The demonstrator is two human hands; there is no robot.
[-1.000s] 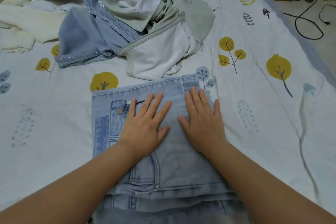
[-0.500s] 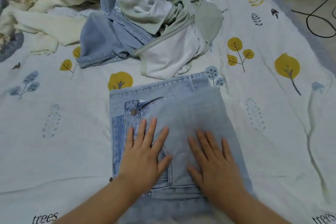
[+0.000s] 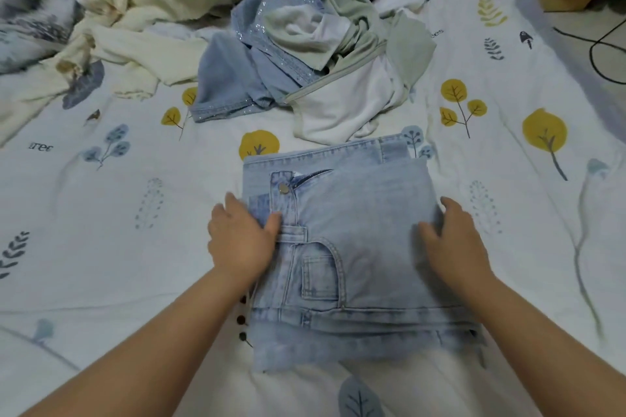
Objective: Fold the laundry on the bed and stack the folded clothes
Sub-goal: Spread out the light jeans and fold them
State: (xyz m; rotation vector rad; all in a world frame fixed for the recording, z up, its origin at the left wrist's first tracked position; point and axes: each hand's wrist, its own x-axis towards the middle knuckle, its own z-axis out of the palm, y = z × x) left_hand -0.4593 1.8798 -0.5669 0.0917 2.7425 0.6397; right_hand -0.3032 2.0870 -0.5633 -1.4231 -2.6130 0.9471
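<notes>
Nearest the camera, the folded pale jeans point(image 3: 352, 247) are lying flat on the bed point(image 3: 101, 247), and the left hand point(image 3: 240, 240) is gripping their left edge, thumb lying on the denim and fingers curling over the side. The right hand point(image 3: 454, 240) is clasping the right edge in the same grip, thumb on top. Beyond the jeans, a heap of unfolded laundry point(image 3: 305, 54) is sitting on the sheet, with cream clothes point(image 3: 142, 17) sprawling further left.
</notes>
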